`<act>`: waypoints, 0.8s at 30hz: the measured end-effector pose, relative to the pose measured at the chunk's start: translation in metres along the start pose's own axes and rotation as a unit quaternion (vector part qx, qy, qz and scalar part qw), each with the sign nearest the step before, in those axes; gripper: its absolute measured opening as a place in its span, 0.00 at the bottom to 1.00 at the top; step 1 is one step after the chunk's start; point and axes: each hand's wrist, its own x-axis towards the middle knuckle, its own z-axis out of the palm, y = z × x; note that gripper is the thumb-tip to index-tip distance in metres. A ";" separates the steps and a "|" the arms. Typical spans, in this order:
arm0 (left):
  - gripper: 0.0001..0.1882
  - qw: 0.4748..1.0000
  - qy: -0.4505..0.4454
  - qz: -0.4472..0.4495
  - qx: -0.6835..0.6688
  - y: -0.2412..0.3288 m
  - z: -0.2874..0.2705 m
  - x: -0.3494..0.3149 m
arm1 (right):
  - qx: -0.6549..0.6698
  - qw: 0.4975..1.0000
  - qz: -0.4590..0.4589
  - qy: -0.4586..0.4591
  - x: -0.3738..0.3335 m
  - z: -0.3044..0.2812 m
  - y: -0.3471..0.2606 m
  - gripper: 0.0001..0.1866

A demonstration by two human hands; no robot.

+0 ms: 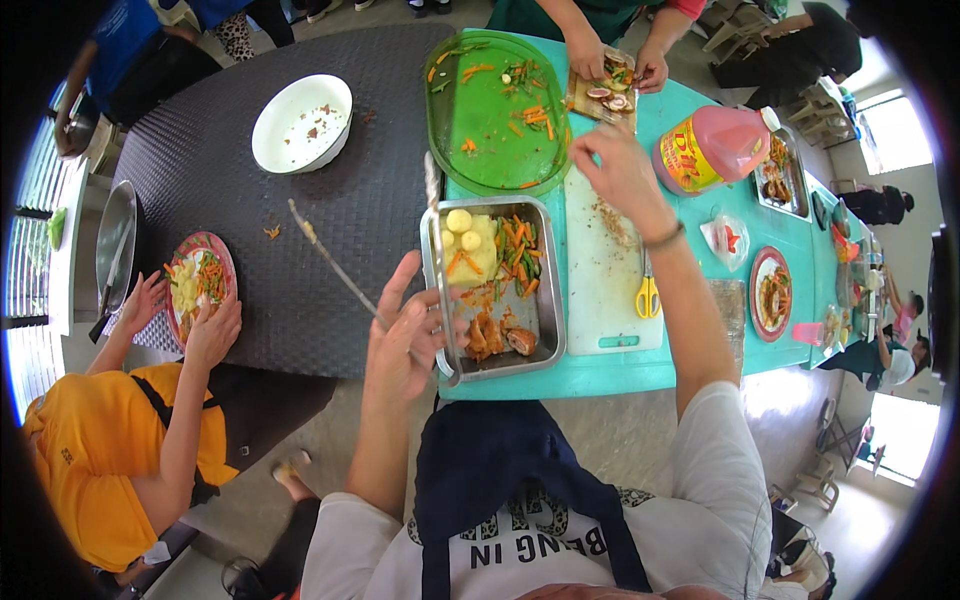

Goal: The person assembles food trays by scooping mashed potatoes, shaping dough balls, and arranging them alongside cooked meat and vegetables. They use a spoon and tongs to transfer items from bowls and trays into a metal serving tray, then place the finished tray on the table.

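My left hand (402, 335) is closed around metal tongs (335, 262), whose two long arms spread wide apart beside and over the tray's left edge. The steel tray (552, 300) holds mashed potato with pale balls (459, 222), cut carrots and green beans (517, 250), and browned meat rolls (486, 338). My right hand (622, 178) hovers above the white cutting board (615, 300), thumb and forefinger curled together in a pinch. Whether anything small is between them cannot be seen. Yellow-handled scissors (648, 298) lie on the board below my right forearm.
A green tray (490, 120) with vegetable scraps and a white bowl (302, 124) stand farther back. A pink jug (715, 150) stands right. Across the table, a co-worker's hands (592, 58) touch food on a small board (578, 100). At left, another person holds a plate (233, 270).
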 end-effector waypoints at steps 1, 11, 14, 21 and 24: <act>0.32 1.000 0.002 0.006 0.020 0.002 -0.006 -0.002 | -0.053 0.998 -0.029 0.013 0.013 0.014 0.026 0.06; 0.33 0.993 0.066 0.020 0.093 0.009 -0.054 -0.034 | -0.264 0.950 -0.052 -0.158 0.091 0.119 0.104 0.05; 0.33 0.994 0.074 0.026 0.080 0.005 -0.062 -0.035 | -0.295 0.933 -0.063 -0.194 0.099 0.134 0.111 0.05; 0.35 0.991 0.095 0.031 0.089 0.001 -0.060 -0.037 | -0.392 0.878 -0.108 -0.252 0.112 0.150 0.114 0.06; 0.36 0.990 0.099 0.032 0.093 0.000 -0.062 -0.035 | -0.382 0.884 -0.113 -0.244 0.110 0.154 0.122 0.06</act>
